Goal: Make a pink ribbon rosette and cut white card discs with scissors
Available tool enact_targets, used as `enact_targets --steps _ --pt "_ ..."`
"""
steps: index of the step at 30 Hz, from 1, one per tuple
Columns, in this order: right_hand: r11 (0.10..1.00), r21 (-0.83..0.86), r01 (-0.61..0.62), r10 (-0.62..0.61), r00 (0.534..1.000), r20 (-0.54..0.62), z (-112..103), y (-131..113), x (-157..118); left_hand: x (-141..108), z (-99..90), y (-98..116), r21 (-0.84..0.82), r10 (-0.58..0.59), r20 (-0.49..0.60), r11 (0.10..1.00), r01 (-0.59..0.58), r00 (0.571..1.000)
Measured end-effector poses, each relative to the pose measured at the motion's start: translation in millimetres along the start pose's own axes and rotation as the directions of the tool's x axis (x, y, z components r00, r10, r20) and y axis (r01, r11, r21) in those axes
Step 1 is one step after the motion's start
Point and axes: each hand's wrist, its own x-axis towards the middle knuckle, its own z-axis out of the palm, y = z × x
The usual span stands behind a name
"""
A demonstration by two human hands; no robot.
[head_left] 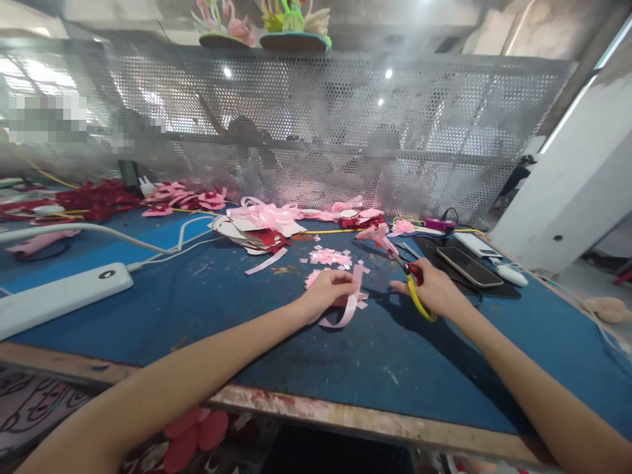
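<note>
Pinched in my left hand [330,291] is a pale pink ribbon [351,307], whose lower end curls toward the blue tabletop. My right hand [437,289] grips scissors with yellow handles [419,303], their blades pointing up and left, apart from the ribbon. Just beyond my left hand lie small cut pieces of pink ribbon [330,257], gathered in clusters. A pink glue gun [379,238] rests past the scissors' tips. Farther back on the left, a heap of long pink ribbons [264,214] lies over white and red flat pieces [247,234].
A phone [469,266] on a dark mat and a white device [476,245] sit at right. At left is a white power strip [64,296] with cables. Dark red material [99,201] is piled at the back left. A perforated metal screen [316,131] stands behind the table.
</note>
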Motion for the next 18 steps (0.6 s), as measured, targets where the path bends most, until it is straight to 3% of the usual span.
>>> enact_targets --steps 5,9,12,15,17,18 --pt "0.999 0.039 0.019 -0.018 0.999 -0.041 1.0 -9.6 -7.2 12.6 -21.9 3.3 -0.029 0.106 -0.140 0.993 -0.111 0.984" --pt "0.994 -0.054 -0.096 0.095 0.995 -0.009 4.9 1.1 -4.6 14.1 -25.3 5.5 -0.013 0.180 -0.171 0.983 -0.185 0.969" --pt "0.993 0.119 -0.008 0.003 0.999 0.045 5.5 13.6 2.7 10.1 -18.9 5.4 -0.039 0.162 -0.140 0.985 -0.169 0.977" --pt "0.959 0.266 0.094 -0.106 0.994 0.031 4.2 10.7 4.6 1.9 -7.5 6.2 -0.112 0.101 -0.115 0.987 -0.114 0.988" --pt "0.905 0.405 0.131 -0.142 0.990 -0.002 6.1 -2.9 -1.1 -4.3 0.6 6.0 -0.155 0.066 -0.101 0.984 -0.082 0.993" --pt "0.830 0.538 0.146 -0.159 0.987 -0.022 8.2 -11.8 -5.8 -7.0 4.2 5.3 -0.173 0.055 -0.093 0.982 -0.070 0.994"
